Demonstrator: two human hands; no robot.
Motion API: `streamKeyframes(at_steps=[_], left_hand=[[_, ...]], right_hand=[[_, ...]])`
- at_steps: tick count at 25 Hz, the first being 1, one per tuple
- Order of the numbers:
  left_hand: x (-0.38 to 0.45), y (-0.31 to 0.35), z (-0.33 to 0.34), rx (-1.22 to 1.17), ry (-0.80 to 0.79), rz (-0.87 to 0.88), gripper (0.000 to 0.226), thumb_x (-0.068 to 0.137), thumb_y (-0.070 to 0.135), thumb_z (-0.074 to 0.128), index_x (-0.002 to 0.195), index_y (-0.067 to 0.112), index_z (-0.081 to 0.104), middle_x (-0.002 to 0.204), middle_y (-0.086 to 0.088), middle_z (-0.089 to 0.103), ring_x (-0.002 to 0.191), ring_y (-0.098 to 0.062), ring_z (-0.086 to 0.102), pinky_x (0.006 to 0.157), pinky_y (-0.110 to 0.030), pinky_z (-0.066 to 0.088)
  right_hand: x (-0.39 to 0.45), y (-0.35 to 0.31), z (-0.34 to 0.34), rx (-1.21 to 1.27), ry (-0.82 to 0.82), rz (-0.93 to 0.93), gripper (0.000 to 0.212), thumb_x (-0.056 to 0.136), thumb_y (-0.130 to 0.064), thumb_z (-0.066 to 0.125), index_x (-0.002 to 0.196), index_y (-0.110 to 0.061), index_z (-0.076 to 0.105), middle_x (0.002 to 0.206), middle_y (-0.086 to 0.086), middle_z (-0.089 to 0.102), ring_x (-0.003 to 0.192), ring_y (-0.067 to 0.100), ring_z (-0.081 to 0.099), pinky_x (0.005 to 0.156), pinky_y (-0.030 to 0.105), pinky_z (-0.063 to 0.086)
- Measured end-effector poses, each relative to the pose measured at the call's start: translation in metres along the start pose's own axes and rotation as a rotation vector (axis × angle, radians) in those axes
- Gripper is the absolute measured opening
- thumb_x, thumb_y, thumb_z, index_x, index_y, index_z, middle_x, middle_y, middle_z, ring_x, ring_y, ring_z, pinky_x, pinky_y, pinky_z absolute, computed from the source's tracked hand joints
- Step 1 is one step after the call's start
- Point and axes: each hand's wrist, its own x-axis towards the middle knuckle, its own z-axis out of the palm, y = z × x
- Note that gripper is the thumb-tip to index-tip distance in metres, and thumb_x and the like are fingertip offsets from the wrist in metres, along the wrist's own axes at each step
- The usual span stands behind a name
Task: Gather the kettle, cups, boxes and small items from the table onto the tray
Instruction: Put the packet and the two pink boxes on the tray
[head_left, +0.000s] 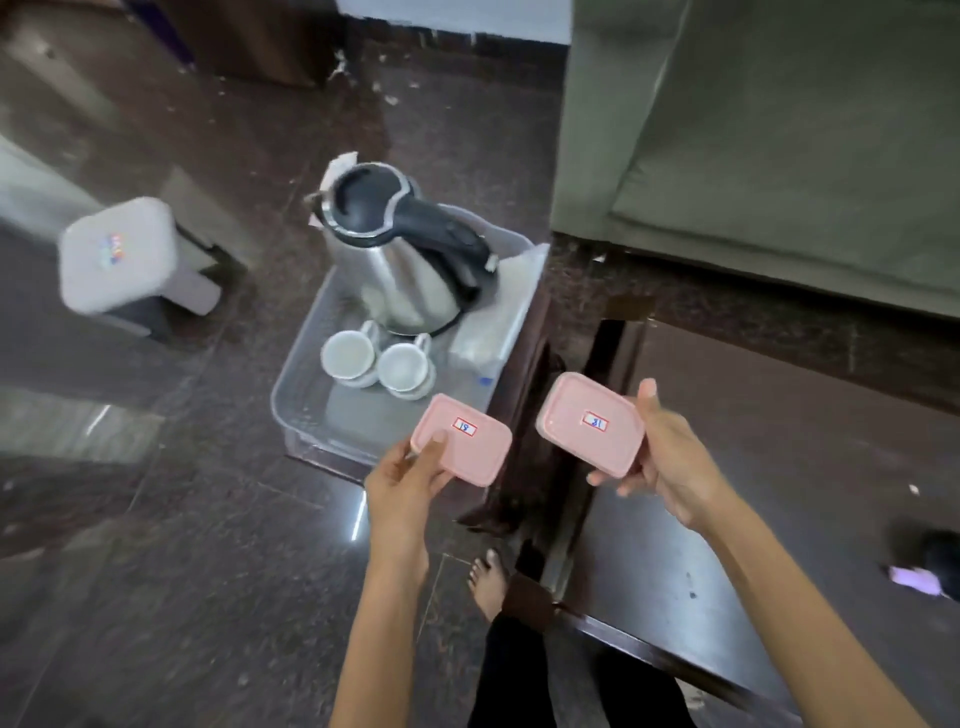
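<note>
Seen from the head camera, both hands are raised over the near end of a clear plastic tray (298, 400), each holding a pink lidded box. The left hand (402, 480) pinches the left pink box (462, 439) at its 7 o'clock corner, thumb on the lid and fingers curled beneath; this box hangs over the tray's near-right corner. The right hand (667, 460) grips the right pink box (589, 423) along its 4 o'clock side, thumb up by the far edge and fingers wrapped under; it sits beyond the tray's right rim, above the dark wooden bench (675, 566). Each lid bears a small white label with handwriting.

Inside the tray, a steel electric kettle (400, 254) with a black lid and handle stands at 12 o'clock. Two white cups (376, 361) on saucers sit side by side just in front of it, at the tray's middle. A clear packet (491, 322) lies along the 3 o'clock side.

On the floor at 9 o'clock of the tray stands a grey pedal bin (127, 257). A green sofa (779, 130) fills 1 o'clock.
</note>
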Motion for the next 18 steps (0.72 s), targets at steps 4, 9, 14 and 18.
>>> streamKeyframes(at_steps=[4,9,14,18], left_hand=[[0.044,0.040,-0.047,0.103,0.097,0.084,0.013,0.086,0.011,0.065,0.098,0.008,0.068,0.088,-0.008,0.070,0.087,-0.022,0.065,0.079,-0.029,0.056],[0.074,0.060,-0.086,0.227,0.191,0.141,0.006,0.085,0.015,0.067,0.089,0.016,0.071,0.083,-0.004,0.072,0.079,-0.017,0.066,0.077,-0.031,0.055],[0.087,0.062,-0.092,0.464,0.209,0.205,0.020,0.079,0.028,0.072,0.093,0.014,0.073,0.072,0.006,0.068,0.067,-0.012,0.062,0.069,-0.020,0.051],[0.094,0.060,-0.083,0.696,0.166,0.331,0.010,0.078,0.028,0.071,0.082,0.020,0.068,0.075,-0.003,0.070,0.074,-0.024,0.064,0.069,-0.028,0.051]], right_hand=[[0.041,-0.010,0.082,-0.253,0.004,-0.065,0.035,0.097,-0.036,0.045,0.097,-0.008,0.066,0.060,0.013,0.066,0.041,0.023,0.064,0.029,0.019,0.042],[0.075,0.002,0.149,-0.698,0.038,-0.173,0.028,0.094,-0.025,0.052,0.077,-0.005,0.062,0.054,0.009,0.062,0.040,0.020,0.065,0.036,0.029,0.050],[0.088,0.018,0.163,-1.282,0.058,-0.125,0.016,0.088,-0.034,0.055,0.091,-0.024,0.067,0.084,0.006,0.072,0.084,0.030,0.068,0.071,0.032,0.051],[0.087,0.018,0.158,-1.407,0.121,-0.139,0.015,0.086,-0.025,0.056,0.096,-0.027,0.067,0.094,0.004,0.070,0.092,0.030,0.064,0.071,0.033,0.049]])
